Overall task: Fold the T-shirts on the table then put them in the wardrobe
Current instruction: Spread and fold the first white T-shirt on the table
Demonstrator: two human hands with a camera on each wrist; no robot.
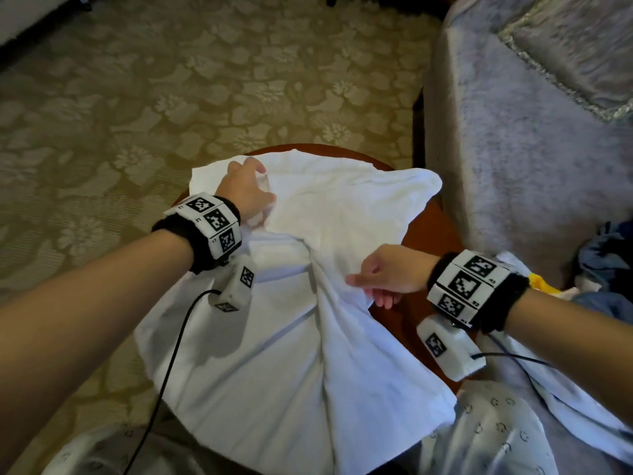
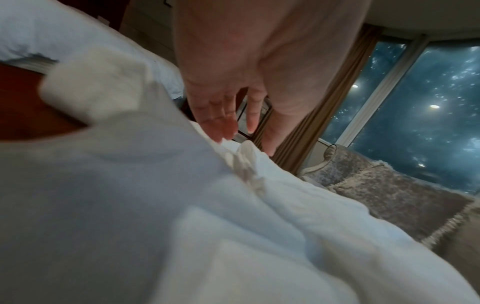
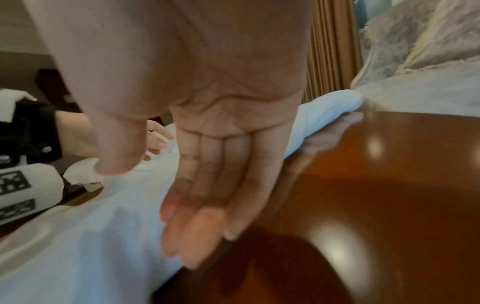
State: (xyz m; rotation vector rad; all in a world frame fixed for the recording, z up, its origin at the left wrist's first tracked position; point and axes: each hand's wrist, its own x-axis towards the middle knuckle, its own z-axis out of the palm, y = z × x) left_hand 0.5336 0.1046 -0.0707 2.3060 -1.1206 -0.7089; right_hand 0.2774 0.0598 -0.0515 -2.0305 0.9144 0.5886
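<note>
One white T-shirt (image 1: 301,303) lay spread over most of a round, polished wooden table (image 1: 428,231), rumpled, with a raised ridge of cloth running down its middle and its near hem hanging over the table's near edge. Patterned olive carpet (image 1: 171,80) covered the floor beyond and to the left of the table, and a grey velvet-like sofa (image 1: 513,149) stood just beside the table on the right. On that same side lay a heap of bluish clothes (image 1: 603,255) with a bit of yellow showing.

The left hand (image 1: 248,190) rested on the far left part of the shirt, near a sleeve; in the left wrist view its fingers (image 2: 221,123) were stretched out and loose, tips at the cloth, gripping nothing. The right hand (image 1: 387,272) hovered at the shirt's right edge, thumb pointing left over the ridge; the right wrist view showed its fingers (image 3: 207,195) straight and close together above the cloth and the bare wood, holding nothing. Both wrists wore black bands with white marker blocks.
</note>
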